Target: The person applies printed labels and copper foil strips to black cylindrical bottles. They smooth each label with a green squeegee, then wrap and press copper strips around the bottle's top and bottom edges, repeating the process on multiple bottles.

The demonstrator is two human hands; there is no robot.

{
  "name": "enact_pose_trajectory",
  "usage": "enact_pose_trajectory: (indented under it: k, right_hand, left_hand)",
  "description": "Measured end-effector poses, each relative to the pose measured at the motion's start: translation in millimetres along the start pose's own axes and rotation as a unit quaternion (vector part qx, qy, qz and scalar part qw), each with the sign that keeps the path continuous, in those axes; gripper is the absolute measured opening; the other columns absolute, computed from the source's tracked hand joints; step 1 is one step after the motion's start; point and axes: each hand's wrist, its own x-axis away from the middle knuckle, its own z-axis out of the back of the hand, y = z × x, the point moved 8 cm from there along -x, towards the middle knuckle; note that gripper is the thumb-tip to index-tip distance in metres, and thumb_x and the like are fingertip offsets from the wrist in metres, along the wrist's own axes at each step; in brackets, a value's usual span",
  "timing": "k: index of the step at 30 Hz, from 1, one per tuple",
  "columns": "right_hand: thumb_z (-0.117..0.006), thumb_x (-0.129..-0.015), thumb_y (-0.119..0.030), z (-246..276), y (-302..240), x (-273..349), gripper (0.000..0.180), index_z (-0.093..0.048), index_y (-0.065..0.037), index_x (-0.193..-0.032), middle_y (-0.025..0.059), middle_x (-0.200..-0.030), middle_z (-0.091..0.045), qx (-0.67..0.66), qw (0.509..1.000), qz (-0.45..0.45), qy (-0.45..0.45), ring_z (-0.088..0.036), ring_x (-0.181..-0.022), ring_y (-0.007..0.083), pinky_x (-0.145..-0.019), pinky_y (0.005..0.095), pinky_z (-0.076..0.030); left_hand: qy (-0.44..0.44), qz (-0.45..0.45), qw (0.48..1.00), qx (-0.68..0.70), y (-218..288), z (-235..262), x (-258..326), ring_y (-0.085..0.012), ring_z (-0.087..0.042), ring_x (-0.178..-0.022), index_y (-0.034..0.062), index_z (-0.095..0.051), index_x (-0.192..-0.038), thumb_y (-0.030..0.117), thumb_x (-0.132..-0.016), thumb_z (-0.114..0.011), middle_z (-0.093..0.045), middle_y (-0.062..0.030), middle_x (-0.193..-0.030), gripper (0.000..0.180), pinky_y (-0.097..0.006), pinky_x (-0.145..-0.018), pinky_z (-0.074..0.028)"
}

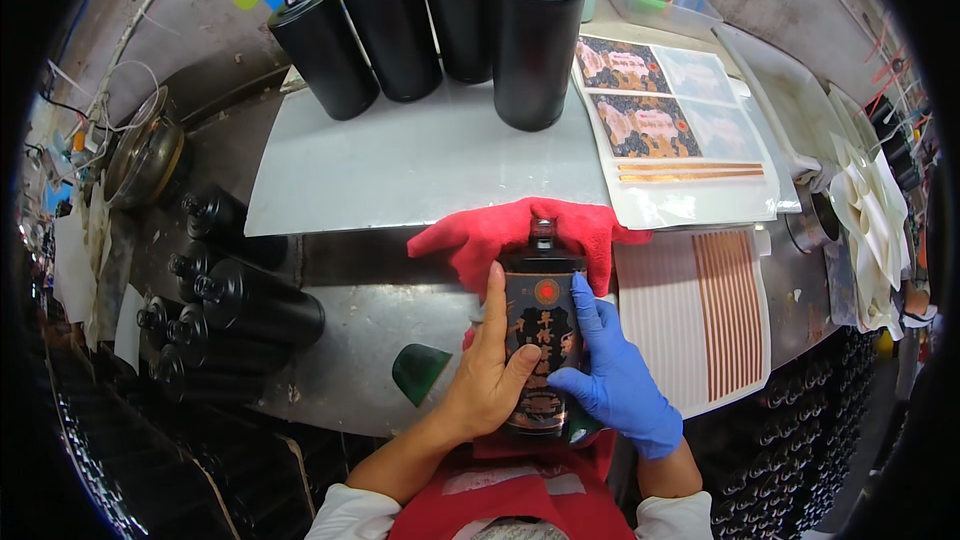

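Observation:
A black glass bottle (536, 290) with a label of gold figures and a red dot lies between my hands, its neck pointing away from me. My bare left hand (482, 380) grips its left side, thumb resting on the label. On the right side, my right hand (622, 380) in a blue glove is wrapped along the bottle, with its thumb on the front. Behind the bottle's neck a red cloth (470, 240) is bunched over the shelf edge. A dark green flat scraper (421, 373) lies left of my left hand. Part of another green piece (582, 426) shows below my right hand.
Several plain black bottles (538, 50) stand on a grey raised board (400, 165). More black bottles (262, 302) lie stacked at the left. Printed decal sheets (690, 198) and a striped copper sheet (660, 325) lie at the right, near a white tray (775, 90) and a clear plastic box (640, 8).

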Motion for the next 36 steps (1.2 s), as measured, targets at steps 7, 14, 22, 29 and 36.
enact_pose_trajectory:
  k: [7, 14, 22, 29, 36]
  right_hand:
    - [-0.06, -0.077, -0.06, 8.9, 22.0, -3.9, 0.101, -0.004, -0.013, -0.147, 0.0195, -0.122, -0.046, -0.082, 0.996, 0.016, 0.038, -0.056, -0.091, 0.0268, -0.08, 0.0341, -0.045]
    - [-0.062, -0.072, -0.062, -17.0, 32.7, 42.9, 0.103, -0.011, -0.014, -0.147, 0.0175, -0.121, -0.042, 0.031, 0.999, -0.008, 0.034, -0.056, -0.077, 0.0271, -0.067, 0.0343, -0.047]
    - [-0.074, -0.057, -0.06, -35.0, 21.1, 72.8, 0.121, -0.007, -0.013, -0.147, 0.0196, -0.124, -0.041, 0.119, 0.99, -0.075, 0.022, -0.056, -0.101, 0.036, -0.084, 0.0393, -0.048]
    - [-0.075, -0.06, -0.056, -30.2, 17.7, 79.9, 0.118, -0.009, -0.012, -0.146, 0.0206, -0.125, -0.039, 0.144, 0.984, -0.096, 0.038, -0.054, -0.104, 0.038, -0.082, 0.0398, -0.049]
    - [-0.07, -0.068, -0.056, -33.3, 13.4, 94.0, 0.105, -0.014, -0.014, -0.146, 0.0185, -0.122, -0.043, 0.121, 0.988, -0.09, 0.029, -0.057, -0.099, 0.0336, -0.077, 0.0372, -0.05]
  left_hand:
    - [0.011, 0.029, 0.998, 0.063, -12.2, 1.0, 0.9, -0.0303, -0.038, -0.126, -0.0064, 0.008, -0.141, 0.031, -0.095, -0.044, -0.036, -0.0233, -0.136, 0.079, -0.035, -0.105, -0.025]
    - [-0.035, -0.015, 0.988, 0.151, -9.2, -6.0, 1.9, -0.0321, -0.031, -0.13, -0.0023, 0.012, -0.142, 0.027, -0.097, -0.035, -0.027, -0.0249, -0.142, 0.071, -0.036, -0.108, -0.016]
    - [-0.088, -0.068, 0.979, -0.171, -27.9, -7.9, 50.1, -0.0343, -0.014, -0.138, -0.0063, 0.017, -0.139, 0.079, -0.077, -0.027, -0.008, -0.0261, -0.147, 0.114, -0.042, -0.11, -0.012]
    - [-0.035, -0.047, 0.973, -0.224, -23.0, 23.5, 68.9, -0.0428, -0.007, -0.137, -0.0072, 0.004, -0.141, 0.082, -0.074, -0.021, -0.003, -0.0298, -0.147, 0.115, -0.051, -0.109, 0.0]
    - [-0.107, -0.068, 0.969, -0.211, -16.4, -9.2, 85.0, -0.0443, -0.015, -0.135, -0.0072, -0.002, -0.142, 0.058, -0.084, -0.049, -0.014, -0.0321, -0.144, 0.099, -0.049, -0.109, -0.01]
